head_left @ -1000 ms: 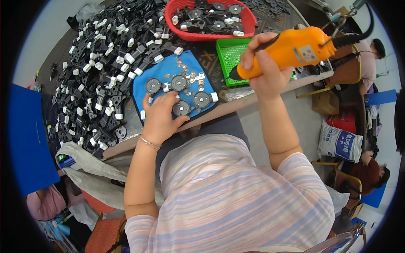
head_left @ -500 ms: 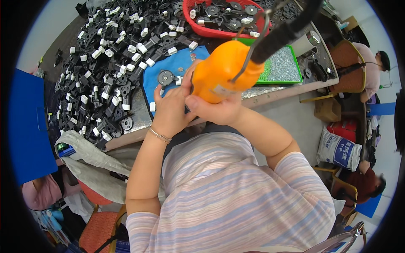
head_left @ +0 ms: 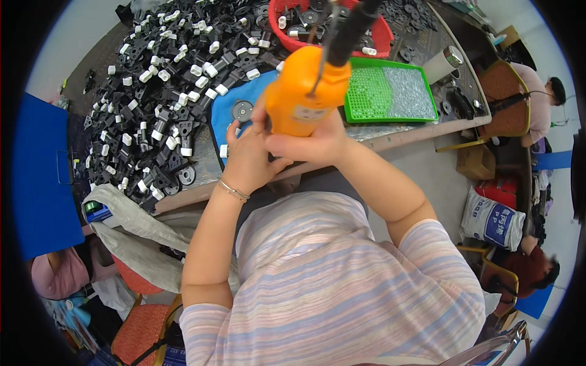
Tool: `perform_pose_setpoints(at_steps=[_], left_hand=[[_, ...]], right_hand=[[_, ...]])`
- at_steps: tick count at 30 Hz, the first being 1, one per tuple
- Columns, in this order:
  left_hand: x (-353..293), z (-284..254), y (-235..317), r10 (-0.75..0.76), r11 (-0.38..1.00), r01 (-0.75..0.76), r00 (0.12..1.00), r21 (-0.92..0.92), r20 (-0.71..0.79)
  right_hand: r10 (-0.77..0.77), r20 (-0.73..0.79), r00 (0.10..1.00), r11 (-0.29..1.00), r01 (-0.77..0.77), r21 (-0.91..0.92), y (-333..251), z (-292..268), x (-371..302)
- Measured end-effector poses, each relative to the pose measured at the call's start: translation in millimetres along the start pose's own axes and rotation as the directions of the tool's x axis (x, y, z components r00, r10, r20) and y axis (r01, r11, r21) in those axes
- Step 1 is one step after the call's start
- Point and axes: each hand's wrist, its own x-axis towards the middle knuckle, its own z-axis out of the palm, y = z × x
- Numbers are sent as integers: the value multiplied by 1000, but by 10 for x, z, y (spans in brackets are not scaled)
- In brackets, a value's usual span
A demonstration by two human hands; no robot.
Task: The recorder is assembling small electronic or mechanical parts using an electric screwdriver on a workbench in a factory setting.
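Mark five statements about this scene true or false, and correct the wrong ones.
1. The right hand holds the orange tool. True.
2. The green tray lies left of the blue cloth. False: it lies right of it.
3. The left hand is over the blue cloth. True.
4. The red basket is empty. False: it holds black parts.
5. The heap lies left of the blue cloth. True.

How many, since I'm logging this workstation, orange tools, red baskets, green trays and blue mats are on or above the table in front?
Orange tool: 1
Red basket: 1
Green tray: 1
Blue mat: 1
Total: 4
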Motion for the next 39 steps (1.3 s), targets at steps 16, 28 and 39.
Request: perform_pose_setpoints(at_steps=[16,28,39], left_hand=[[-301,-289,-251,-188,982,183,975,-57,-115],[-37,-217,-390,-140,990,137,971,32,195],[-234,-441,-443,-328,861,333,941,-385,81]], right_hand=[[-84,-211,974,986,112,123,-403,-777,-547],[-56,-293,955,989,93,114,-318,-810,-675],[-83,-326,942,993,107,56,-248,-919,-676]])
